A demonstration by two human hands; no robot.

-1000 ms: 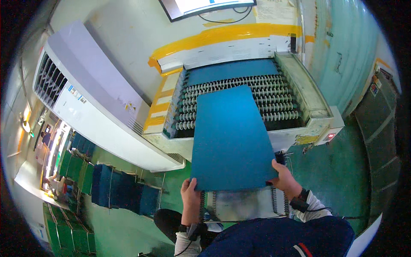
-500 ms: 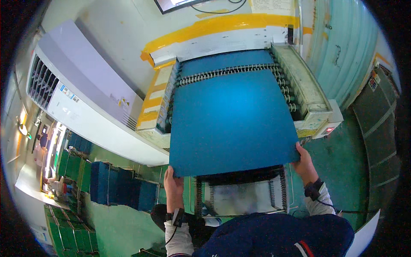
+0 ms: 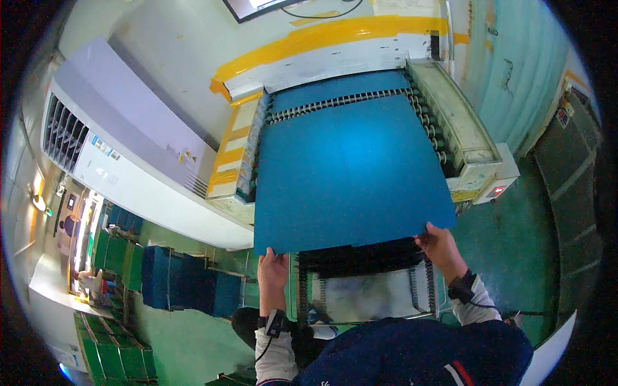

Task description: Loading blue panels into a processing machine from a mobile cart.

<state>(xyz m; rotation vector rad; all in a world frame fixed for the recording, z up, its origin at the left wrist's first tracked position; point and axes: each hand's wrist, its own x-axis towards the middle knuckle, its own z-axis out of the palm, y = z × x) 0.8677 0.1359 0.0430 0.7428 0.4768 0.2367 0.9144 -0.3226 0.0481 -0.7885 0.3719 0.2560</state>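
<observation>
Blue panel [image 3: 354,174], broad and flat, lies across the mouth of a roller machine, its far edge over the white-ringed rollers [image 3: 335,105] and its near edge out past the machine's front, above a rack [image 3: 367,293] with a pale base; whether its underside touches the rollers cannot be told. The left hand [image 3: 273,273] pinches the near edge close to the left corner, and the right hand [image 3: 443,249] pinches it close to the right corner, each thumb at the edge and the other fingers partly hidden below. Since it keeps its plane while gripped only along the near side, it is probably thin, stiff and fairly light; the even sheen suggests a smooth face that could slip or mark, so edge holds near both corners seem best, thumbs kept off the middle. Corners look square and could chip if knocked. On the left, the panel's side runs close along the taped side wall [image 3: 225,161], leaving little room; on the right, roller ends show in a gap before the pale side rail [image 3: 457,122]. Far off, another blue sheet [image 3: 347,87] lies beyond the rollers, limiting travel that way, while the near side offers more room, above the rack.
</observation>
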